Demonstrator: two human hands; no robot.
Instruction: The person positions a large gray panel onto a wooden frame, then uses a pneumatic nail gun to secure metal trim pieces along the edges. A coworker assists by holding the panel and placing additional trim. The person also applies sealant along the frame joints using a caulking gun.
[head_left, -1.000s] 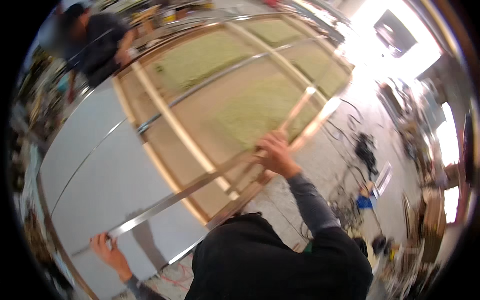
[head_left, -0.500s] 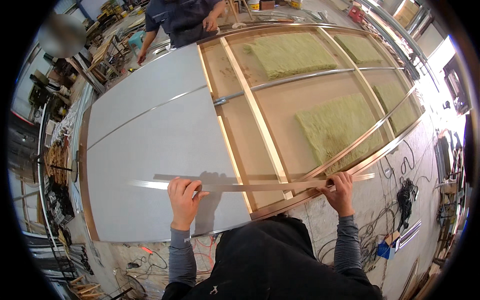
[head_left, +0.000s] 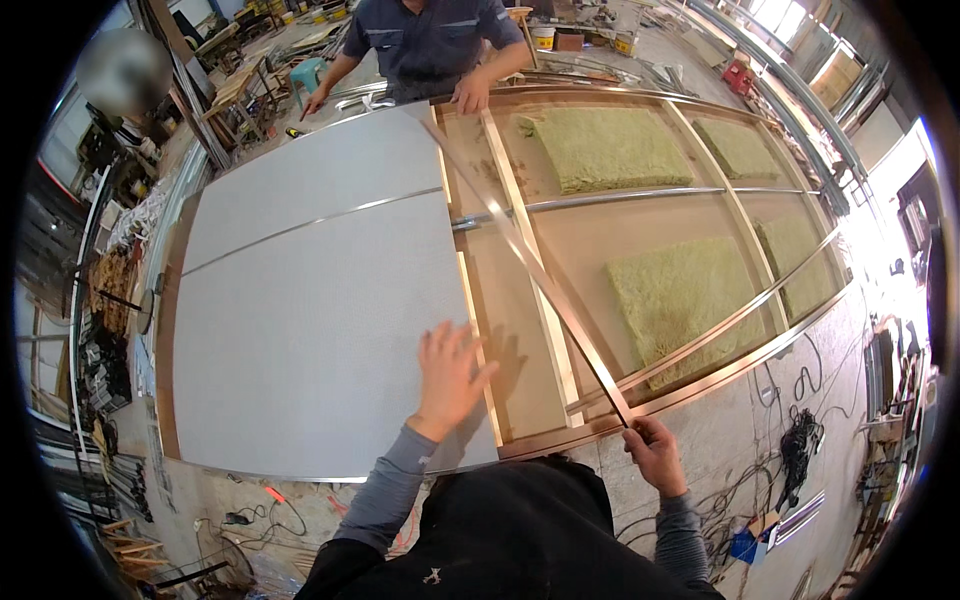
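My right hand (head_left: 655, 456) is closed round the near end of a long copper-coloured metal strip (head_left: 548, 285), at the near edge of the panel frame. That strip slants away to the upper left, across the open part of the frame. My left hand (head_left: 448, 380) is slightly blurred, with fingers spread and nothing in it, over the border between the grey sheet (head_left: 310, 330) and the open frame. Below it runs a pale wooden batten (head_left: 478, 330). Another copper-coloured strip (head_left: 715, 335) lies across the frame's near right part.
Across the panel a co-worker (head_left: 430, 45) stands with one hand on the far edge, near the strip's far end. Yellowish wool insulation slabs (head_left: 690, 300) lie in the frame. Cables (head_left: 800, 450) and a blue box (head_left: 752, 540) are on the floor at right.
The strip has swung from lying crosswise to pointing away from me. My left hand has let go of it and moved right. The co-worker's hand has come onto the panel's far edge.
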